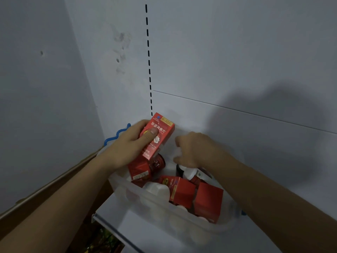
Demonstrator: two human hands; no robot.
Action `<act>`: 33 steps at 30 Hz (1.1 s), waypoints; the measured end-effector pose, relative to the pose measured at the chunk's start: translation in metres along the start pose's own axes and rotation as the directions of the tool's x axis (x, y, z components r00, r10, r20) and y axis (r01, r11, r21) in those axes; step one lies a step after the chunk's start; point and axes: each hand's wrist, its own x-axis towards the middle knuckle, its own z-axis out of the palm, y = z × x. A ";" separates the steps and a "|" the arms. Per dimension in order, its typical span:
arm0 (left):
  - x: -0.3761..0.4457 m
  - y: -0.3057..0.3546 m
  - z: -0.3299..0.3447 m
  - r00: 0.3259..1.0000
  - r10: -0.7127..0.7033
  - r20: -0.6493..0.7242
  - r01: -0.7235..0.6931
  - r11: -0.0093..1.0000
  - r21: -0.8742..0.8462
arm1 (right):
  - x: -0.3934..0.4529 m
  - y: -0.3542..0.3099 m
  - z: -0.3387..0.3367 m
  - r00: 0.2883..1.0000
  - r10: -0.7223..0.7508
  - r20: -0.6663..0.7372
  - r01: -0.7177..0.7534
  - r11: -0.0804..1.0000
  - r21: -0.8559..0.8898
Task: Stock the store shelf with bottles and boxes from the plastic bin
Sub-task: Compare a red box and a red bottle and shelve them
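A left hand [127,143] grips a red box [156,136], fingers curled round it, above a clear plastic bin [145,199] on a white shelf [116,216]. The right hand [193,148] reaches into the bin; whether its fingers hold anything cannot be told.

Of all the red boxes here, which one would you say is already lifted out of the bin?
The red box gripped in the left hand, held above the bin; the others lie inside.

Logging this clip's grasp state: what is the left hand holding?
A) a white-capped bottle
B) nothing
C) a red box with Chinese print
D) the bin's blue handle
C: the left hand grips a red box with Chinese print, thumb across its front, raised above the clear plastic bin.
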 end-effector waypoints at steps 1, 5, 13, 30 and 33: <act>0.000 -0.001 0.000 1.000 -0.004 0.005 0.004 1.000 -0.002 | 0.000 -0.001 0.001 0.996 -0.006 0.092 0.010 0.999 -0.039; 0.000 -0.001 0.001 0.999 -0.018 0.029 0.018 1.000 0.001 | 0.003 -0.001 0.008 0.968 0.015 0.251 -0.021 1.000 0.021; -0.005 0.003 0.001 1.000 -0.020 -0.023 0.017 0.990 -0.137 | -0.002 0.012 -0.011 0.988 0.144 -0.051 -0.103 0.878 0.468; -0.013 0.012 -0.003 0.992 -0.078 -0.102 0.033 0.923 -0.383 | -0.035 0.017 -0.042 0.995 0.007 0.099 -0.073 -0.632 0.772; -0.012 0.014 -0.002 0.989 -0.093 -0.119 0.037 0.914 -0.403 | -0.035 0.017 -0.040 0.997 -0.020 0.069 -0.066 -0.622 0.780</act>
